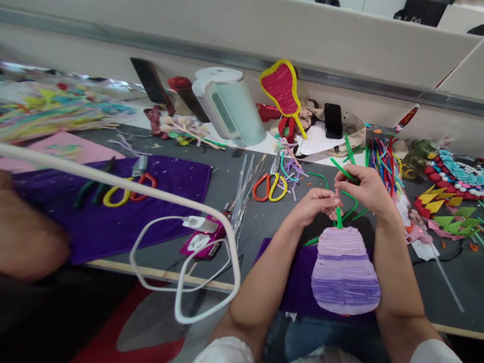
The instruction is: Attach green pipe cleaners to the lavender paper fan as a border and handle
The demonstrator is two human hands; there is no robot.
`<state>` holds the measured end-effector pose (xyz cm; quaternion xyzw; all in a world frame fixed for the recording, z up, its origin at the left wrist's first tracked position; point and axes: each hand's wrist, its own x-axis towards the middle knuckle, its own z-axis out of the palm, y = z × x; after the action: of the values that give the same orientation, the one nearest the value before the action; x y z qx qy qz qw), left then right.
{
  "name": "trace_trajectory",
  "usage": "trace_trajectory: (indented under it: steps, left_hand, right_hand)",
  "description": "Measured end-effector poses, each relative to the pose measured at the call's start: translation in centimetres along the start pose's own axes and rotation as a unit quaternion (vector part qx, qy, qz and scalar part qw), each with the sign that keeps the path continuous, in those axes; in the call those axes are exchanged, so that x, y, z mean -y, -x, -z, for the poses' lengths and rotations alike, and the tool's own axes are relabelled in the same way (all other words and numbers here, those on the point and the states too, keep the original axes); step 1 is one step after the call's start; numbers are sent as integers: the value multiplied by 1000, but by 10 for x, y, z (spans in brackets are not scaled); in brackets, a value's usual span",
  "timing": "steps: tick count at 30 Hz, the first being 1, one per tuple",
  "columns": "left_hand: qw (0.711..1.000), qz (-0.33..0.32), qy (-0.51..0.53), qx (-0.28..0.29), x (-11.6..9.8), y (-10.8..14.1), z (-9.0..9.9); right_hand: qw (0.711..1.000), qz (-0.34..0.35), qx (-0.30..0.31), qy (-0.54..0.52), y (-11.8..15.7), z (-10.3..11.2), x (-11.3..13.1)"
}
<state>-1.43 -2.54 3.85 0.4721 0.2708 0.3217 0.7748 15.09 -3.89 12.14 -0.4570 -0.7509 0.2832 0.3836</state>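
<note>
A fan-shaped piece (345, 275) banded in pink, lilac and purple hangs over the table's front edge, with a green-wrapped stem (339, 218) at its top. My left hand (316, 204) pinches the upper end of that stem. Just to the right and above, my right hand (365, 186) is closed on a green pipe cleaner (343, 170), whose free end points up and left. The fingertips of both hands are close together. Other green pipe cleaners lie behind and beneath my hands.
Scissors (270, 187) and silvery stems lie left of my hands. A kettle (229, 106), a red-and-yellow fan (282, 91) and a phone (333, 121) stand behind. A white cable (181, 201) crosses the left foreground. Another person's arm (30, 232) is at far left. A glue gun (419, 232) lies right.
</note>
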Motion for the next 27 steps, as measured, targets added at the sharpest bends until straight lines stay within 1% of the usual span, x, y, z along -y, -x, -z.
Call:
trace_trajectory:
  steps: [6, 8, 13, 15, 18, 22, 24, 27]
  left_hand:
    - [1000, 1, 4, -7, 1, -1, 1]
    - [1000, 4, 7, -9, 3, -2, 1]
    - [1000, 12, 19, -3, 6, -4, 3]
    - [1000, 26, 18, -1, 6, -4, 4]
    - [999, 51, 16, 5, 3, -3, 5]
    - [998, 56, 12, 0, 0, -3, 6]
    - [998, 55, 5, -5, -1, -3, 6]
    - [999, 51, 1, -10, -2, -3, 4]
  right_hand:
    - [999, 27, 36, 9, 7, 5, 8]
    - [997, 41, 66, 19, 10, 8, 11]
    - [982, 65, 167, 67, 16, 10, 18]
    - [978, 75, 178, 84, 20, 8, 19]
    - [980, 86, 142, 110, 29, 4, 18]
    - [979, 106, 72, 158, 48, -2, 8]
    - [973, 124, 38, 190, 57, -6, 1]
    - [959, 147, 9, 242, 67, -14, -9]
